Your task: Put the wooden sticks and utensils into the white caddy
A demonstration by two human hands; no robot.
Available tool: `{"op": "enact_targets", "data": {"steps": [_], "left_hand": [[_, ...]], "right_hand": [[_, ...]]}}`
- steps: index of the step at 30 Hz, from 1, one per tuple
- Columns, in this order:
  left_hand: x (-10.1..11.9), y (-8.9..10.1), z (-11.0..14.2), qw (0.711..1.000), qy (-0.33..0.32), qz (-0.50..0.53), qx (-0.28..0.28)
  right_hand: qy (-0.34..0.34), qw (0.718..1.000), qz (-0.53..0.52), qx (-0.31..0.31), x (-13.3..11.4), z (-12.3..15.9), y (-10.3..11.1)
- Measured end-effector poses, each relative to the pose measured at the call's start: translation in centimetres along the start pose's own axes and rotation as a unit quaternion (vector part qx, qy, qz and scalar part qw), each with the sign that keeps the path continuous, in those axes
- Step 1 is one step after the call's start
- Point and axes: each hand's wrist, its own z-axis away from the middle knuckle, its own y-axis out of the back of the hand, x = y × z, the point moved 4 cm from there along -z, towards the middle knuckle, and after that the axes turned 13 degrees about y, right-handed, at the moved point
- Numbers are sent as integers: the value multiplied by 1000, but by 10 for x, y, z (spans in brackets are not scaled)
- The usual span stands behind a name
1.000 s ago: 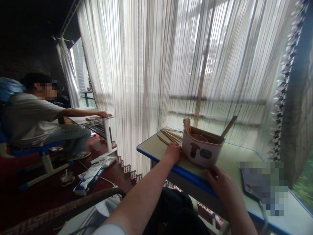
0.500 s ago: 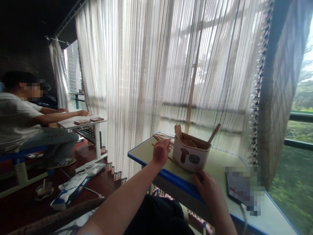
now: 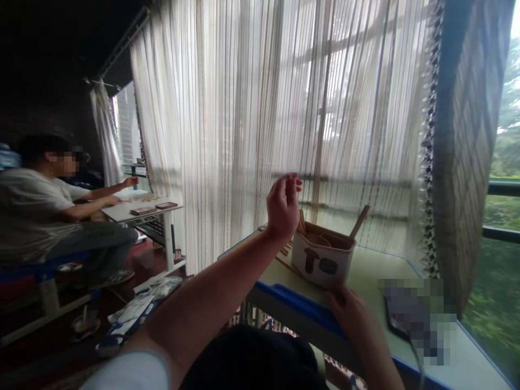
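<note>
My left hand (image 3: pixel 283 206) is raised in the air above the table's left end, fingers loosely curled and apart, holding nothing that I can see. Behind it stands a white cardboard box (image 3: pixel 323 261) with dark shapes printed on its front; it holds wooden sticks and a flat wooden spatula (image 3: pixel 359 221). Several loose wooden sticks (image 3: pixel 284 262) lie on the blue-edged table (image 3: pixel 292 304) left of the box. My right hand (image 3: pixel 352 314) rests at the table's near edge, just in front of the box; its fingers look curled against the edge.
A dark tablet-like device (image 3: pixel 410 314), blurred out, lies on the table to the right. Sheer striped curtains (image 3: pixel 264 119) hang right behind the table. At far left another person (image 3: pixel 44 206) sits at a small white desk (image 3: pixel 142 208). Packets lie on the floor (image 3: pixel 134 309).
My left hand has lifted off the sticks on the table and risen well above it. My right hand has stayed at the table edge before the box. The view has shifted slightly.
</note>
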Motion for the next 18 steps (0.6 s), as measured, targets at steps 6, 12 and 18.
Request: {"op": "enact_targets", "data": {"steps": [6,12,18], "left_hand": [[26,-35,-24,994,51,86,-46],[22,-67,-8,982,120,125,-68],[9,-81,5,972,179,132,-70]], "right_hand": [[7,1000,-1,13,-5,1,3],[1,1000,15,25,-9,1,7],[6,999,30,39,-10,1,9]]}}
